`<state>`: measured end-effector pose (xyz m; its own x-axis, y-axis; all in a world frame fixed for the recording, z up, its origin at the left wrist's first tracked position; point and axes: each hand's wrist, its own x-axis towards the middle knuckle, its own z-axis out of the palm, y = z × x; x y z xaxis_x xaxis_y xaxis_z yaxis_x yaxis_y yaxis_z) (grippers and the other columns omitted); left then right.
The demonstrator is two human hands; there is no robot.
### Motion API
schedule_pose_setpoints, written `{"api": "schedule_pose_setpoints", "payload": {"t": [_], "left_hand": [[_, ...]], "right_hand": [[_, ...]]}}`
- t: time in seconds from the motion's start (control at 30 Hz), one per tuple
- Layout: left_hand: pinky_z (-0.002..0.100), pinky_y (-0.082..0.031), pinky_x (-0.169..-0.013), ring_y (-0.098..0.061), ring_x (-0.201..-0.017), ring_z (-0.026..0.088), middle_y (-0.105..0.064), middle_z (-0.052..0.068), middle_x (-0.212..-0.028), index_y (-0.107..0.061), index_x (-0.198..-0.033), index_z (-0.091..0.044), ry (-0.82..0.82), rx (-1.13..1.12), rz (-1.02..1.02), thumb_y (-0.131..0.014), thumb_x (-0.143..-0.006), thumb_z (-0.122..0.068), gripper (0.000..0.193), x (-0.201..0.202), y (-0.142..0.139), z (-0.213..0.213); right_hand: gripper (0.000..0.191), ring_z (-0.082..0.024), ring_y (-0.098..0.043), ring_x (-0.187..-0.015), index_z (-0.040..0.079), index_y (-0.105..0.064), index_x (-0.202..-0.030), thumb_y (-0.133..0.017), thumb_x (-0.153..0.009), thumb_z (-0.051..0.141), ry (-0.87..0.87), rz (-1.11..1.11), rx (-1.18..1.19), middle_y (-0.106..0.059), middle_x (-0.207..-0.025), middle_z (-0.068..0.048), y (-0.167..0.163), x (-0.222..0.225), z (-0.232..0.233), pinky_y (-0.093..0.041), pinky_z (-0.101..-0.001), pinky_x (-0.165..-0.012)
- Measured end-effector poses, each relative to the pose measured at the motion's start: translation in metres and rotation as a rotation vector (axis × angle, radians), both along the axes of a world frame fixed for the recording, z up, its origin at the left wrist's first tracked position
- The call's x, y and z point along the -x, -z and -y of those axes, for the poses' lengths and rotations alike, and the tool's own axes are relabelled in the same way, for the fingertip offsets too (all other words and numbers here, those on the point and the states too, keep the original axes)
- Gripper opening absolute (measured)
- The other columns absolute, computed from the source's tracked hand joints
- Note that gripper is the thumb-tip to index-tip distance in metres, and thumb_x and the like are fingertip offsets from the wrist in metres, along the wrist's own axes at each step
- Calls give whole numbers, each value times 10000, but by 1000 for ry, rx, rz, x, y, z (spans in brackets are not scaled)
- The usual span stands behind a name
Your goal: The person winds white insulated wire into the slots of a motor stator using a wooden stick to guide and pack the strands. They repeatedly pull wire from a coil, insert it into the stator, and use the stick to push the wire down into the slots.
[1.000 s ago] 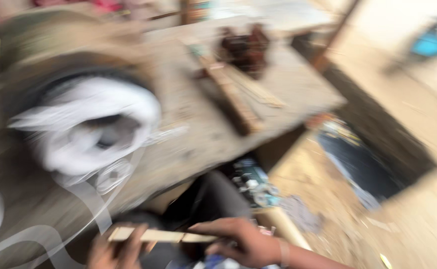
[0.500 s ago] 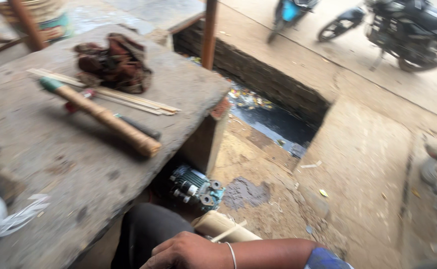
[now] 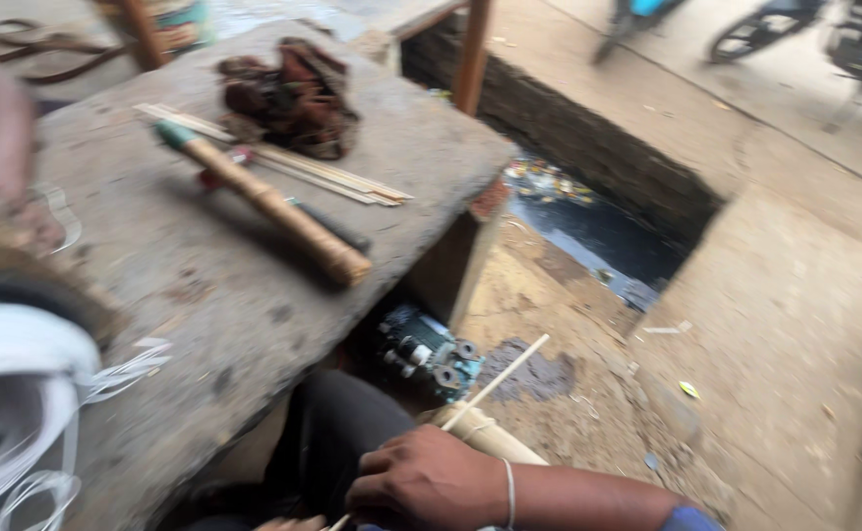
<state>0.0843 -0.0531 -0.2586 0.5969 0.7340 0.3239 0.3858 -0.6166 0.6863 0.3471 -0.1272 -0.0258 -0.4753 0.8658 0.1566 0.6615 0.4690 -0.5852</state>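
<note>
**Thin bamboo stick in the right hand**

The thin pale bamboo stick (image 3: 498, 382) slants up from the right hand (image 3: 429, 484), low in the middle of the view, over the dark trouser knee. The fingers (image 3: 384, 470) are curled tight around it. Only a tip of the left hand (image 3: 288, 524) shows, so its grip cannot be told. On the rough grey bench (image 3: 205, 285) lies a smooth round bamboo rod (image 3: 268, 205).

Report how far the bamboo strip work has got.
Done, it seems: a few thin split strips lie on the bench beside a bamboo stick. In hand: the right hand grips one thin strip over a thicker bamboo piece; the left hand barely shows. What is left cannot be told.
</note>
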Motion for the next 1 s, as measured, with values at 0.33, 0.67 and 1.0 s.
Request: {"api": "schedule_pose_setpoints", "payload": {"t": [0.33, 0.67, 1.0], "left_hand": [[383, -633, -750, -771, -828, 187, -741, 48, -940, -776, -1055, -118, -175, 224, -268, -772, -816, -224, 261, -25, -114, 38], [347, -647, -683, -769, -791, 186, -755, 106, -869, -782, -938, -23, 137, 486, 106, -725, -957, -301, 284, -16, -171, 45], [362, -596, -656, -747, -710, 149, -679, 51, -740, -801, -914, -89, 110, -7, -253, -751, -843, -285, 214, -42, -169, 39]], "right_hand": [[204, -288, -684, -839, 46, -715, -997, -745, -846, 180, -15, 20, -59, -672, -873, -103, 27, 15, -8, -547, -414, -733], [205, -233, -760, -818, 16, -773, -897, -777, -911, 221, -164, -344, 249, -761, -835, -85, 4, 4, -7, -583, -383, -709], [187, -279, -707, -848, 65, -769, -1022, -718, -858, 139, -79, -35, 159, -697, -887, -87, -37, -6, 2, -566, -404, -733]]}}
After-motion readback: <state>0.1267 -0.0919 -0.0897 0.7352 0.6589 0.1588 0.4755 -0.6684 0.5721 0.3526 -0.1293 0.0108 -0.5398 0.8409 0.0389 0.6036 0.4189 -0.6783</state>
